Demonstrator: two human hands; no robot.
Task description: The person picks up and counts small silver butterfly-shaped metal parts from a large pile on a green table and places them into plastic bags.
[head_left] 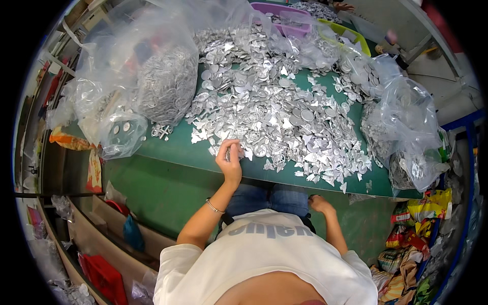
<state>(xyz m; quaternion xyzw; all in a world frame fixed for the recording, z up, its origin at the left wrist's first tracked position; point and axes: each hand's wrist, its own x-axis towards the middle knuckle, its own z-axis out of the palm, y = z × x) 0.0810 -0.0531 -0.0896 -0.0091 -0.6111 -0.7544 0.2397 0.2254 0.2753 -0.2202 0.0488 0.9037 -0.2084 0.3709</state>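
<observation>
My left hand point(230, 156) is at the near edge of a wide pile of small silver-coloured metal pieces point(284, 122) on the green table. Its fingers are curled together, and a bit of grey shows between them that is too small to make out. Among the pieces are flat discs, openwork rounds and irregular charm-like shapes. My right hand point(320, 204) hangs low beside my thigh, just below the table's front edge and apart from the pile. Its fingers are small and partly turned away, so their state is unclear.
A large clear plastic bag point(168, 84) full of metal pieces stands left of the pile, another filled bag point(401, 127) at the right. Purple point(282, 11) and yellow-green point(356, 36) baskets sit at the back. Another person's hand point(343, 7) shows at the far edge.
</observation>
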